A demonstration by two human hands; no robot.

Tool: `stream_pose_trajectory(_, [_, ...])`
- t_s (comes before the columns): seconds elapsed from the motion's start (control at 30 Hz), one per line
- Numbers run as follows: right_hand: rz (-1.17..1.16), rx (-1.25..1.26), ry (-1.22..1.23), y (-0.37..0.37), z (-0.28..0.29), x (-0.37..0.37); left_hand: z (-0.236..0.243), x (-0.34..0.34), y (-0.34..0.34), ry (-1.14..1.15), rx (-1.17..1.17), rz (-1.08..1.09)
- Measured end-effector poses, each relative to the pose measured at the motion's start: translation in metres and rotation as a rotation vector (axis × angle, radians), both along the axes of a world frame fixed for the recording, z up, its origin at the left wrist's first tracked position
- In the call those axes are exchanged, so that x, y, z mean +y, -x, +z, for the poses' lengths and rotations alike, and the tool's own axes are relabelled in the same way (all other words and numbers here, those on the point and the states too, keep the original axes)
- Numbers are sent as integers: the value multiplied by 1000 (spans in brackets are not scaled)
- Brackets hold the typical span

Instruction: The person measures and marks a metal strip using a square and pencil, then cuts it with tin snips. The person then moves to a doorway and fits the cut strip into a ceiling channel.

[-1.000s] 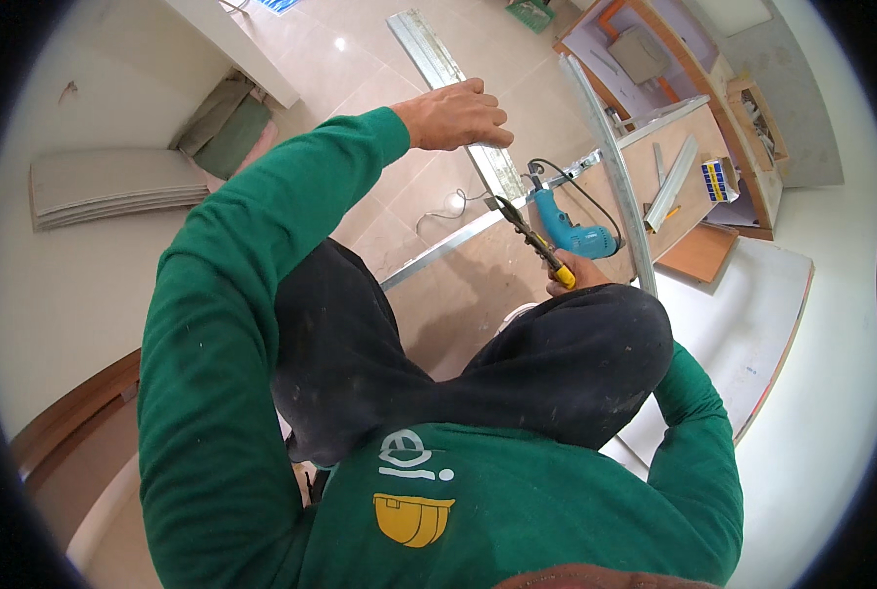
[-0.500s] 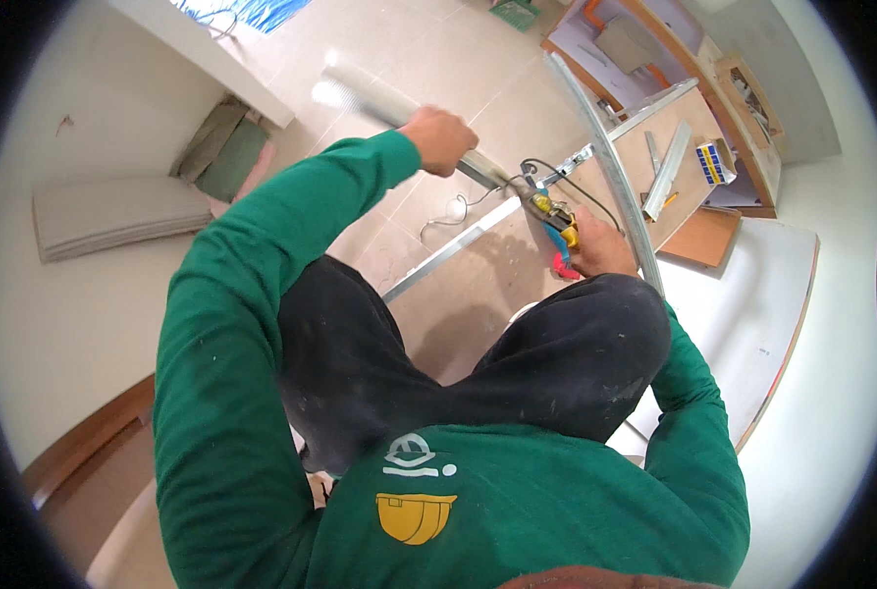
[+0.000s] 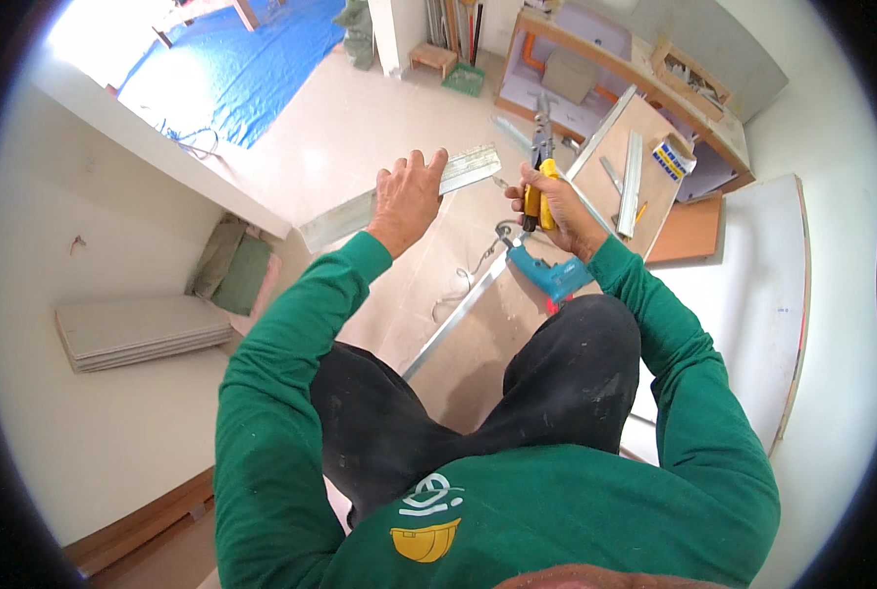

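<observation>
My left hand [image 3: 408, 199] grips a pale metal profile [image 3: 472, 167], which lies diagonally across its palm. My right hand [image 3: 568, 215] is closed around yellow-handled metal snips [image 3: 542, 134], their jaws pointing away from me, near the profile's right end. Below my right hand a teal power drill [image 3: 550, 275] with a looping cord rests on a board [image 3: 487, 363] edged with a long metal strip [image 3: 440, 339], just beyond my bent knees.
Right: wooden cabinet [image 3: 510, 79], leaning board with loose profiles [image 3: 631, 182], patterned box [image 3: 674, 155], orange panel [image 3: 688, 232] and white board [image 3: 752, 324]. Left: stacked grey sheets [image 3: 139, 329] against the wall. Farther back: blue tarp [image 3: 252, 69] and green basket [image 3: 465, 80].
My right hand has lifted the snips upward and turned their jaws away from me. The profile in my left hand has swung from steep to flatter. The view has tilted to show more room.
</observation>
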State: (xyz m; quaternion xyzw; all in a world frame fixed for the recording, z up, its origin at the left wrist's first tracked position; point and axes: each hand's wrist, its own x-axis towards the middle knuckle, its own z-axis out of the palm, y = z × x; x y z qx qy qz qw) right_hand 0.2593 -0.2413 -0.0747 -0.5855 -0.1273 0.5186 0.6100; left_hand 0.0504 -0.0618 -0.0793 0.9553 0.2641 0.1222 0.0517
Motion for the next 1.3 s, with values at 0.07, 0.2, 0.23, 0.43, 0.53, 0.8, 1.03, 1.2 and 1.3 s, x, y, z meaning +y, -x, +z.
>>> stream_pose_trajectory(0.07, [40,39,-50,-1,21,22,23,7,-5,-71,-72,23])
stream_pose_trajectory(0.2, [133,-54,-366,3,84,71,77,30,-22,-154,-267,118])
stream_pose_trajectory(0.23, [139,-61,-426,-2,103,86,93,41,-27,-73,-323,86])
stream_pose_trajectory(0.43, [-102,-705,-552,-2,175,118,152,82,-62,220,-431,17])
stream_pose_trajectory(0.53, [-279,-1376,-278,4,171,96,159,55,-72,-309,-492,134])
stream_pose_trajectory(0.8, [-149,-1851,5,-15,119,75,99,86,-77,-144,-155,-158])
stream_pose_trajectory(1.03, [-118,-396,-229,-33,132,79,132,94,-58,-218,-352,-384])
stream_pose_trajectory(1.2, [283,-621,-203,-34,148,74,142,92,-65,-379,-467,-422])
stream_pose_trajectory(1.3, [327,-586,-238,-18,144,72,149,98,-67,-439,-582,-406])
